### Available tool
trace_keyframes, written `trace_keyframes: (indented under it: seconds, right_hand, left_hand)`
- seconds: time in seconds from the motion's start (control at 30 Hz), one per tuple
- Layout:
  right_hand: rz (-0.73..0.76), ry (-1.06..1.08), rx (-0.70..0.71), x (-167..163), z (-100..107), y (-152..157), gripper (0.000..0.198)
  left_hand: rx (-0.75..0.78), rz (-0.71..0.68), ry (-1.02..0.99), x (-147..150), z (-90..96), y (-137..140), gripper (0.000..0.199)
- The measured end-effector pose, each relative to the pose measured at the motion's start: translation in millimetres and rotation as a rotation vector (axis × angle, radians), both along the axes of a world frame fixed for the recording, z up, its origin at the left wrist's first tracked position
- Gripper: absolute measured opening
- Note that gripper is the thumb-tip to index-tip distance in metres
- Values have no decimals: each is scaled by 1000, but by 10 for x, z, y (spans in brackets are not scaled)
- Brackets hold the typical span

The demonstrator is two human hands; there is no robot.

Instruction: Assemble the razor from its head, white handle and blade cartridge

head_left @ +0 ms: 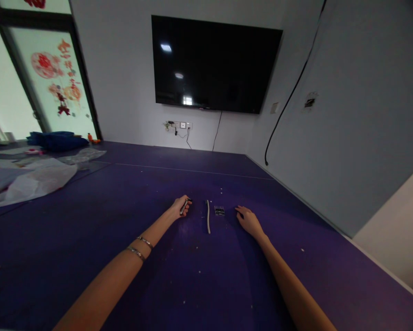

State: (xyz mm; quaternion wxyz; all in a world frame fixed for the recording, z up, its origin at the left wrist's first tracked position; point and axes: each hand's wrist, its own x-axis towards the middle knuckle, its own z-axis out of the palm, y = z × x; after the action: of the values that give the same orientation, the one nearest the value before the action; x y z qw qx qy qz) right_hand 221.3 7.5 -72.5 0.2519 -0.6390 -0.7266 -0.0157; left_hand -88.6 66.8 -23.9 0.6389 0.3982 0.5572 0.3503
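Note:
My left hand [181, 207] is closed around a small black-and-silver tool [185, 207] with a dark head at its upper end; its exact kind is too small to make out. Just right of that hand, a short pale grey piece of cable [208, 218] lies lengthwise on the purple surface. Beside the cable is a small dark square piece [219, 211] with lighter markings, lying flat. To its right, my right hand [249, 220] rests palm down on the surface, fingers loosely apart, holding nothing and not touching the square piece.
The broad purple tabletop [151, 285] has small white specks scattered over it. Clear plastic sheeting [44, 179] and a dark blue cloth bundle [58, 140] lie at the left. A television [216, 64] hangs on the far wall, and a black cable [291, 99] dangles at the right.

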Motion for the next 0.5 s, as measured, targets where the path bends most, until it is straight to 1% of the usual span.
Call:
trace_keyframes:
  seconds: [0.13, 0.3, 0.5]
  right_hand:
    - [-3, 13, -10, 0, 0, -2, 38]
    - [11, 2, 11, 15, -18, 19, 38]
    - [5, -24, 2, 26, -36, 40, 39]
  left_hand:
    - [-35, -73, 18, 15, -15, -12, 35]
    - [-68, -110, 37, 42, -36, -31, 36]
    - [-84, -147, 62, 61, 0, -65, 36]
